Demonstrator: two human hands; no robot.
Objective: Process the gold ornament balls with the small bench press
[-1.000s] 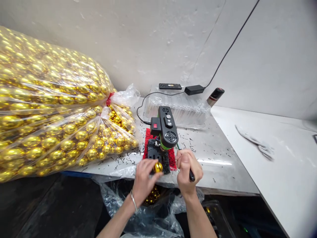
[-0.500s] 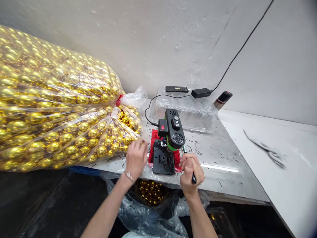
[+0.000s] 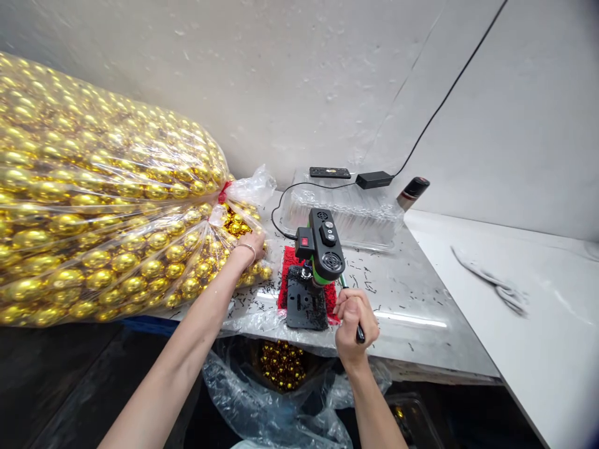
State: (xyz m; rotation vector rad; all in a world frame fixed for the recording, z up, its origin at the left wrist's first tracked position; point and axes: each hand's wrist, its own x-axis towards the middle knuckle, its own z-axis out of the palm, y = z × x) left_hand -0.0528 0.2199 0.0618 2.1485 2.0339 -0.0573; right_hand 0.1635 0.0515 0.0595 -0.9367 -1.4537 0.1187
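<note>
My left hand (image 3: 253, 246) reaches into the torn opening of a big clear bag of gold balls (image 3: 140, 231); its fingers are mostly hidden among the balls. My right hand (image 3: 356, 321) is wrapped round the black-ended lever handle (image 3: 360, 334) of a small black and green machine (image 3: 327, 246). The machine stands on a black base plate (image 3: 299, 302) over a red mat (image 3: 287, 257). Black shreds lie around it.
Behind the machine sits a clear tray of thin clear sticks (image 3: 346, 215), near a black adapter (image 3: 375, 180), a remote (image 3: 329, 172) and a bottle (image 3: 412, 193). Gloves (image 3: 496, 284) lie right. More gold balls (image 3: 282, 365) fill an open bag below the table edge.
My left hand has moved from beside the machine up and left into the bag's opening. My right hand keeps its hold on the lever. The view has shifted slightly.
</note>
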